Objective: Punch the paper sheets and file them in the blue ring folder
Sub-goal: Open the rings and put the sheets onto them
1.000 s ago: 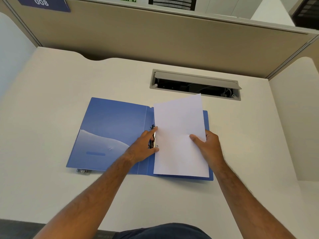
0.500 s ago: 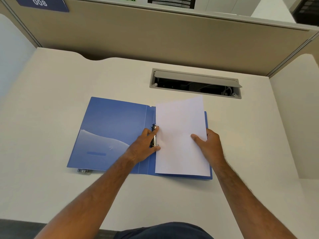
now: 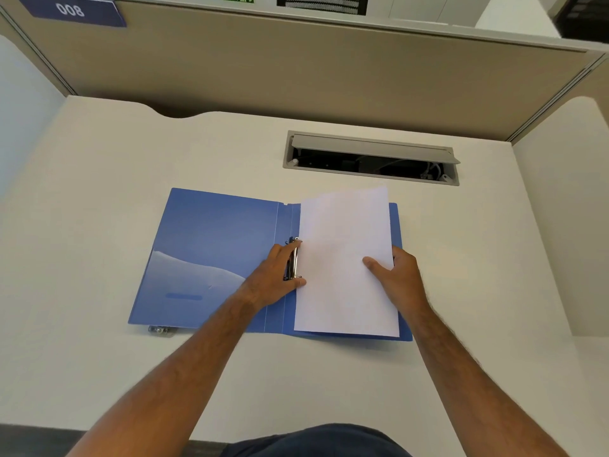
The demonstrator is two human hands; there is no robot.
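Observation:
The blue ring folder [image 3: 214, 245] lies open and flat in the middle of the desk. White paper sheets [image 3: 342, 232] rest on its right half, their left edge at the metal ring mechanism [image 3: 294, 258]. My left hand [image 3: 273, 278] grips the ring mechanism, thumb on the paper's lower left edge. My right hand [image 3: 397, 275] holds the sheets at their right edge, thumb on top. The far end of the sheets is lifted slightly off the folder.
A metal part of a hole punch [image 3: 159, 329] peeks out from under the folder's front left corner. An open grey cable hatch [image 3: 370, 158] is set in the desk behind the folder. Beige partition walls [image 3: 296, 70] enclose the desk at the back and sides.
The sheets have shifted slightly right and settled lower onto the folder's right half. My left hand stays on the rings and my right hand stays at the paper's edge.

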